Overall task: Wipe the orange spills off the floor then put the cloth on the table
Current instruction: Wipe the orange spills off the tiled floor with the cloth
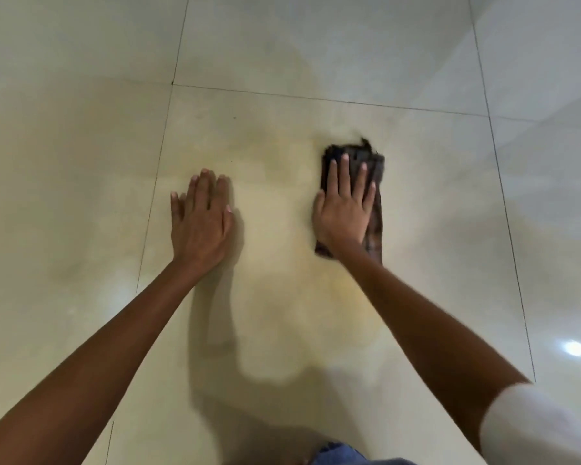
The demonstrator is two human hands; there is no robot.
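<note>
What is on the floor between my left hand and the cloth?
Head view: only bare tile with a faint orange smear between left hand and cloth.

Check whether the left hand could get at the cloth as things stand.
Probably yes: only floor lies between the left hand, flat on it, and the cloth. The right hand presses on most of it, leaving just its edges free.

Dark grout crossing (pixel 172 83) toward the upper left. Running right from the crossing, a long grout line (pixel 316 98); dropping down and slightly left from it, a second grout line (pixel 155 181). Far down-right of the crossing, a round white light glare (pixel 575 348). Well below the crossing, at the bottom edge, blue denim (pixel 336 455), blurred. Lower right of the crossing, a white sleeve (pixel 530 427).
</note>
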